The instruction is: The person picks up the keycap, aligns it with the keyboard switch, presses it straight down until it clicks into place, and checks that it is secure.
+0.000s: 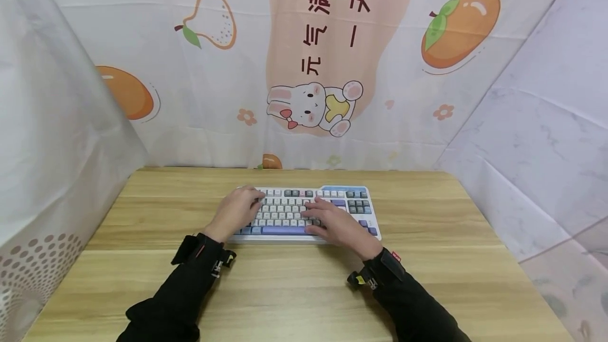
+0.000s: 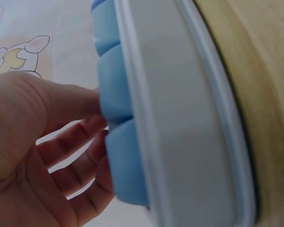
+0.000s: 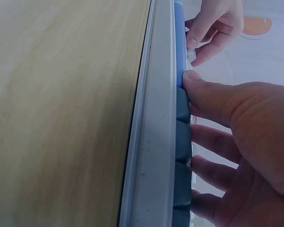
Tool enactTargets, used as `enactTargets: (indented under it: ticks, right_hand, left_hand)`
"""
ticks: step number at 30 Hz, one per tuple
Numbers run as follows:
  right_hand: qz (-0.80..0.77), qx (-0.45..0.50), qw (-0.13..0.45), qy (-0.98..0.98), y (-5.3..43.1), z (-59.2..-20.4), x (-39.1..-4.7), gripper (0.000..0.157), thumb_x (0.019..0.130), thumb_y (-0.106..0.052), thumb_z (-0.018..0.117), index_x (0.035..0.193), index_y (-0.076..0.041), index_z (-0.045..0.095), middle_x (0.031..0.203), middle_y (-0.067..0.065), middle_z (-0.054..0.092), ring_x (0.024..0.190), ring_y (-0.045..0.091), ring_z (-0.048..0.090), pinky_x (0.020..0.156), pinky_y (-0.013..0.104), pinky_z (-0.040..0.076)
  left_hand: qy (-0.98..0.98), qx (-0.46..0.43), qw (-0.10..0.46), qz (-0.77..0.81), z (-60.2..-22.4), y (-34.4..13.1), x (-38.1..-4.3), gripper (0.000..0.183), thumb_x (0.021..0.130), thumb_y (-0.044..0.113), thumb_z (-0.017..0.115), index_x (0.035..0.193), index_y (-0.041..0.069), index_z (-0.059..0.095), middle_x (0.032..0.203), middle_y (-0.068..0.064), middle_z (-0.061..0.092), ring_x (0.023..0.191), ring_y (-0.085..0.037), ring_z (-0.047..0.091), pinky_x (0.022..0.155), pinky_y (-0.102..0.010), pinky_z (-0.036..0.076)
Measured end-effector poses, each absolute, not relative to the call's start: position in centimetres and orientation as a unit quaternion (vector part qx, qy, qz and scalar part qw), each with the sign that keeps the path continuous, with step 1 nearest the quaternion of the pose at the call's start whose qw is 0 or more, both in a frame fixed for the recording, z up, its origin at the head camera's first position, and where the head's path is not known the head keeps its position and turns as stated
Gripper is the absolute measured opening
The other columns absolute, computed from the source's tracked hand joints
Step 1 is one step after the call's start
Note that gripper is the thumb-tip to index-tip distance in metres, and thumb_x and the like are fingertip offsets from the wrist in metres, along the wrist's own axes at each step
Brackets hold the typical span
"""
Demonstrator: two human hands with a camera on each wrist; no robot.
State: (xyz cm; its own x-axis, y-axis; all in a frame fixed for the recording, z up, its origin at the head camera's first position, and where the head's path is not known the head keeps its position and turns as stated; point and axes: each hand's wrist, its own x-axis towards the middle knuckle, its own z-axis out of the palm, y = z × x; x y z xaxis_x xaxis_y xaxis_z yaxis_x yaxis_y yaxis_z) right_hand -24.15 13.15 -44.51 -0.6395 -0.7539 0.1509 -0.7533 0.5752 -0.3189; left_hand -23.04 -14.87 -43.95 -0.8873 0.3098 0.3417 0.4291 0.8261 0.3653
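A white keyboard [image 1: 285, 216] with white, grey, blue and purple keys lies on the wooden table. Over its left end is my left hand [image 1: 236, 211], fingers bent loosely above the keys. In the left wrist view, that hand [image 2: 52, 142] appears behind blue keycaps [image 2: 114, 85], which partly hide the fingertips. My right hand [image 1: 338, 224] rests spread over the right-middle keys. The right wrist view puts its thumb [image 3: 210, 97] at the end of the purple-blue space bar [image 3: 180, 47], with fingertips on keys behind a row of dark keycaps [image 3: 182, 142].
The wooden table [image 1: 285, 289] extends around the keyboard on all sides. Behind it hangs a white curtain [image 1: 214, 83] printed with fruit and a rabbit. Black wrist straps [image 1: 201, 249] with small cameras sit at the cuffs of both dark sleeves.
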Motion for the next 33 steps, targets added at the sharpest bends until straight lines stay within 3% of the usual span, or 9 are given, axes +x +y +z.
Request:
enactTargets:
  ticks: [19, 33]
  right_hand:
    - [-0.180, -0.421, 0.001, 0.889, 13.2, -44.6, -24.1, 0.040, 0.092, -0.034, 0.060, 0.124, -0.011, 0.063, 0.137, 0.014, 0.051, 0.133, 0.034, 0.035, 0.105, 0.044, 0.029]
    - [-0.176, -0.424, 0.005, 0.888, 13.2, -44.5, -24.1, 0.042, 0.092, -0.035, 0.059, 0.125, -0.010, 0.061, 0.138, 0.015, 0.050, 0.133, 0.036, 0.035, 0.105, 0.046, 0.028]
  left_hand:
    - [-0.965, -0.177, 0.121, -0.148, -44.1, -14.2, -23.2, 0.021, 0.088, 0.014, 0.064, 0.107, 0.008, 0.073, 0.098, -0.007, 0.066, 0.084, -0.024, 0.059, 0.068, -0.036, 0.050]
    - [-0.977, -0.180, 0.083, -0.077, -43.2, -13.5, -21.8, 0.038, 0.094, 0.023, 0.055, 0.127, 0.004, 0.059, 0.116, -0.014, 0.058, 0.103, -0.034, 0.052, 0.071, -0.044, 0.050]
